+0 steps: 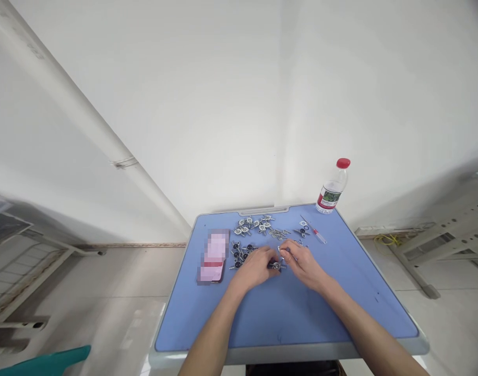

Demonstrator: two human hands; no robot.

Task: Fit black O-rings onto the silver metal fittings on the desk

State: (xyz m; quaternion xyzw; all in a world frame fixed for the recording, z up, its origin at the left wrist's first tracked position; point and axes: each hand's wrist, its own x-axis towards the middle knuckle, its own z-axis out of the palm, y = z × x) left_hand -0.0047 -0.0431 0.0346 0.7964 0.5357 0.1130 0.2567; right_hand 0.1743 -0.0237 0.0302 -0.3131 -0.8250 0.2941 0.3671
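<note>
My left hand [258, 267] is closed on a small metal fitting [277, 266] low over the blue desktop [294, 313]. Just to its right, my right hand [305, 264] is in a pinch close to that fitting; what sits between its fingertips is too small to name. Beside my left hand lie several fittings with round black centres [236, 255], partly covered by the hand. Farther back are a cluster of silver metal fittings [261, 227] and a row of thin metal pieces [278, 233]. One black-centred fitting [302, 231] lies apart, behind my right hand.
A phone [214, 257], blurred over, lies on the left of the desk. A red-and-clear screwdriver [319, 236] lies at the back right, near a capped plastic bottle [331, 194]. The white wall [223, 130] stands behind, with a slanting pipe [86, 117].
</note>
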